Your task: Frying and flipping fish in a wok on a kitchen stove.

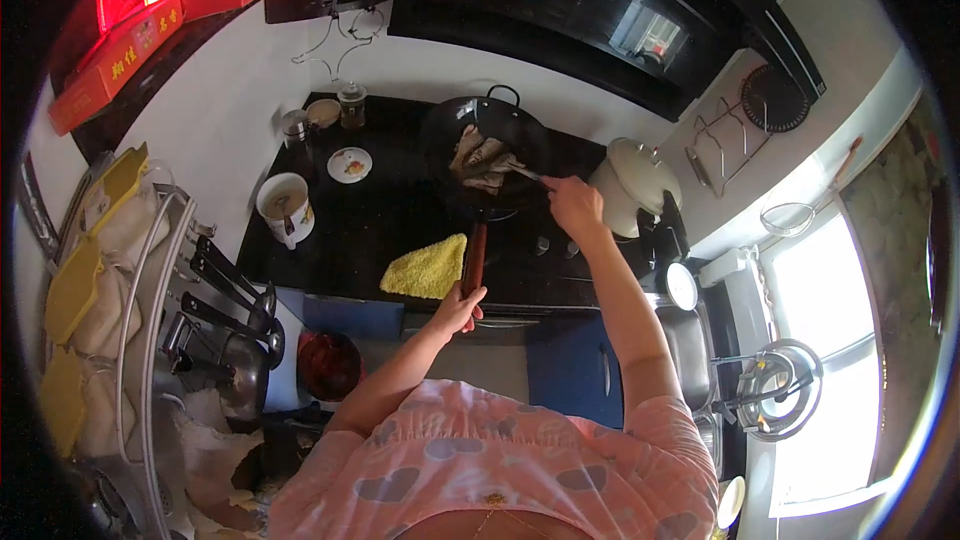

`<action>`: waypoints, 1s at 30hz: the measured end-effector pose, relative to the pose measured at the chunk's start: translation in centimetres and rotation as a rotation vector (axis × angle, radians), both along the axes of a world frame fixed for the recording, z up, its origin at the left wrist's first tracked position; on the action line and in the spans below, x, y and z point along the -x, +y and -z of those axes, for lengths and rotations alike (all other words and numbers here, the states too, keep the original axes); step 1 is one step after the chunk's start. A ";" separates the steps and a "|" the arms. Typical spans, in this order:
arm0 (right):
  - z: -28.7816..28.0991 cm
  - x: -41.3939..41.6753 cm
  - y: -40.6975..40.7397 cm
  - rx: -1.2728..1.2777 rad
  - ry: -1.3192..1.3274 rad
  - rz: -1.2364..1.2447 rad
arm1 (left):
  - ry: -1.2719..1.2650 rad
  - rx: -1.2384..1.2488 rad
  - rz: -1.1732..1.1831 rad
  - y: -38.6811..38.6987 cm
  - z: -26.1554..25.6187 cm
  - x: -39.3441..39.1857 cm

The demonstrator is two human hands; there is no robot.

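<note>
A dark wok (442, 124) sits on the black cooktop, its loop handle at the far side. My left hand (459, 309) is closed around the end of its long reddish-brown handle (475, 255). Several browned pieces of food (480, 154), apparently fish, lie inside the wok. In my right hand (576, 204) is a metal cooking utensil (528, 173), reaching over the wok's right side with its tip against the food. The shape of that tip is hard to make out. Just left of the wok handle lies a yellow cloth (427, 268).
A patterned mug (279, 195) holding liquid and a spoon stands left, near a small saucer (350, 165) and glass jar (352, 109). A lidded cream pot (630, 180) is close to my right hand. Ladles hang from a left rack (154, 277); a sink (686, 360) is at right.
</note>
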State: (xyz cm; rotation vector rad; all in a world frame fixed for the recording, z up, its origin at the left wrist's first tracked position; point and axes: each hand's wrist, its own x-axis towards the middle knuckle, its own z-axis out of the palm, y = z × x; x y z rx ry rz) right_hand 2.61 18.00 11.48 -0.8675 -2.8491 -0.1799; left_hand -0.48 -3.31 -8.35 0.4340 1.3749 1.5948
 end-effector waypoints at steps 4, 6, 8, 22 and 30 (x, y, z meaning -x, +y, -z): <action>3.6 2.0 -0.1 -0.122 -0.086 -0.044 | 0.042 0.055 0.026 -0.1 -0.5 0.3; 4.8 2.6 -0.1 -0.163 -0.154 -0.014 | 0.061 0.052 0.036 -0.1 -0.7 0.2; 5.2 2.2 0.2 -0.112 -0.028 -0.014 | 0.068 0.058 0.037 -0.2 -1.0 0.3; 13.4 -11.1 -5.1 0.354 0.824 -0.028 | 0.284 0.351 0.079 -4.1 -4.0 1.2; 8.8 -5.4 -8.8 1.656 1.330 0.213 | 1.426 -0.673 0.053 -2.0 -15.8 -5.4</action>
